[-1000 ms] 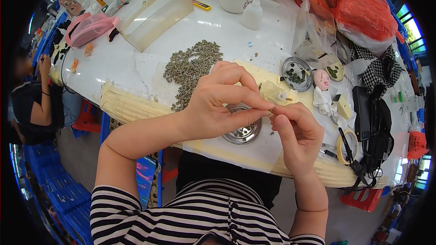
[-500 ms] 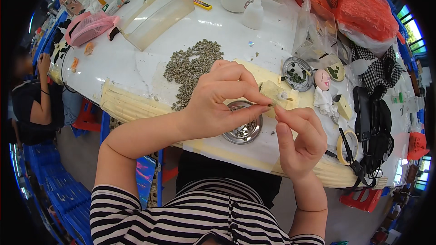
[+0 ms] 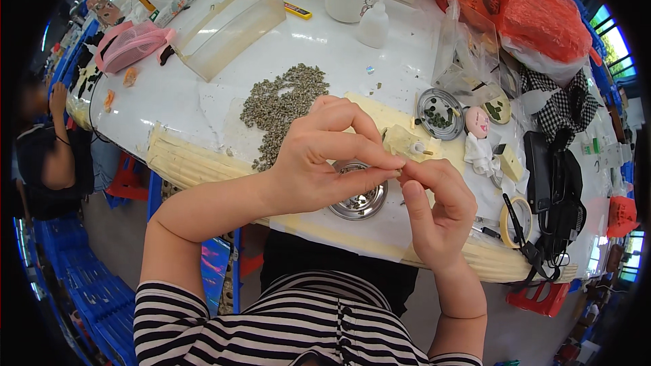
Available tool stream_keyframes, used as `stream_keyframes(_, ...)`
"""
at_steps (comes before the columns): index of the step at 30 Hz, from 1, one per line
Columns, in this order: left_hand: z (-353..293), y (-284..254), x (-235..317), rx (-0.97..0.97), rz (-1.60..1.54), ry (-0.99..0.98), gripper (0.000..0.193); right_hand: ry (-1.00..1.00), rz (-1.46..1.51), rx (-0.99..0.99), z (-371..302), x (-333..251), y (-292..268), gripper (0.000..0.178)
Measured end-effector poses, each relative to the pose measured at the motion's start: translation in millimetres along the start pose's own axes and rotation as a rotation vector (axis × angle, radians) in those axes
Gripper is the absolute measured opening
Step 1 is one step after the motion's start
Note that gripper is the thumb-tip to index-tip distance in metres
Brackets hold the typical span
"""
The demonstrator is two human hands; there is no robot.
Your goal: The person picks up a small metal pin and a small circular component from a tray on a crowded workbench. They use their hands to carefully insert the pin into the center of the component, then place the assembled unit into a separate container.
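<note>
My left hand (image 3: 332, 152) pinches thumb and forefinger together above the near edge of the table. Against those fingertips press the fingers of my right hand (image 3: 441, 207), curled with the thumb raised. Whatever tiny piece sits between them is too small and too covered to name. Under my left hand lies a round metal dish (image 3: 356, 215) with small bits in it, partly hidden. Just beyond the fingertips stands a cream-coloured block (image 3: 401, 141) with a small white-and-brass fitting. A heap of small grey-metallic parts (image 3: 285, 98) spreads beyond my left wrist.
To the right are a metal dish of dark green pieces (image 3: 441, 114), a pink round item (image 3: 477, 122), a tape roll (image 3: 517, 222) and a black strap bag (image 3: 539, 169). A white squeeze bottle (image 3: 373, 26) and clear tray (image 3: 234, 30) stand farther back. Another person (image 3: 57, 142) sits at left.
Both hands have shifted slightly, and their fingertips have come closer together. A small dark speck that showed between them is now covered. The view has moved a little.
</note>
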State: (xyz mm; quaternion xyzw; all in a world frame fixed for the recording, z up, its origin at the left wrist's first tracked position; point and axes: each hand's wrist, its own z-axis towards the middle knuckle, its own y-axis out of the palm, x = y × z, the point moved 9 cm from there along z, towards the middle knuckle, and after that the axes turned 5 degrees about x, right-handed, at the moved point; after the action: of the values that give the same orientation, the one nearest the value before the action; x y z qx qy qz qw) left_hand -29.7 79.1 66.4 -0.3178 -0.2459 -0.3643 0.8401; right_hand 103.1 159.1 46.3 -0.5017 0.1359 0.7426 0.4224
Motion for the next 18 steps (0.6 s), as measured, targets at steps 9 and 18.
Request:
stream_keyframes(9,0,1,-2,-0.013,0.009,-0.011,0.021,0.211,0.139,0.020,-4,13,-3,0.015)
stream_keyframes(18,0,1,-2,-0.009,-0.002,-0.015,0.021,0.112,0.053,0.072,-2,6,-8,0.015)
